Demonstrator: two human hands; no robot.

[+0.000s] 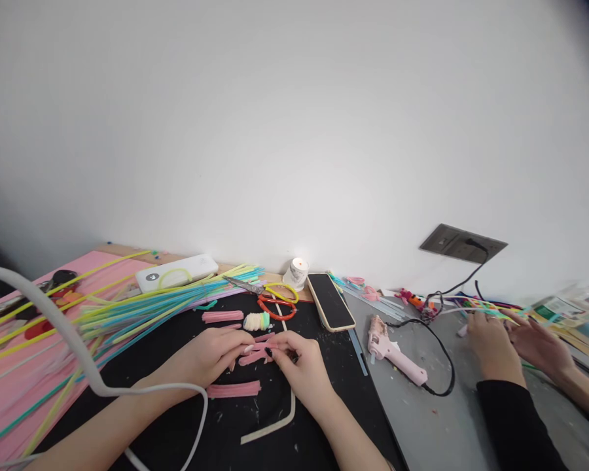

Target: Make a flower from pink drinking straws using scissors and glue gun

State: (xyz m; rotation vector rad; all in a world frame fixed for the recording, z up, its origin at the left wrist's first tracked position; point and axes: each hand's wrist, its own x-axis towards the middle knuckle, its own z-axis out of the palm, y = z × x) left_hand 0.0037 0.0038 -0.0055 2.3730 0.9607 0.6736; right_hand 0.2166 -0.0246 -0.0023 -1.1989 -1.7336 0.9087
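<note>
My left hand (210, 353) and my right hand (300, 366) meet low in the middle, over a black mat (177, 418). Fingertips of both are pinched on a pink pipe-cleaner piece (254, 356), partly covered by the fingers. A flat pink bundle of pipe cleaners (233, 389) lies just below it, and another pink bundle (222, 316) lies beyond my left hand. Near them rests a cream and green coiled roll (256, 321). Scissors (279, 292) with yellow and red handles lie behind my hands. A bent cream pipe cleaner (269, 430) lies by my right wrist.
Long pipe cleaners (161, 307) spread over the left side beside a white power bank (177, 273). A white cup (296, 273) and a phone (330, 301) stand near the wall. Rightward are a pink glue gun (397, 356) with black cord and another person's hands (495, 343). A white cable (78, 340) crosses the left foreground.
</note>
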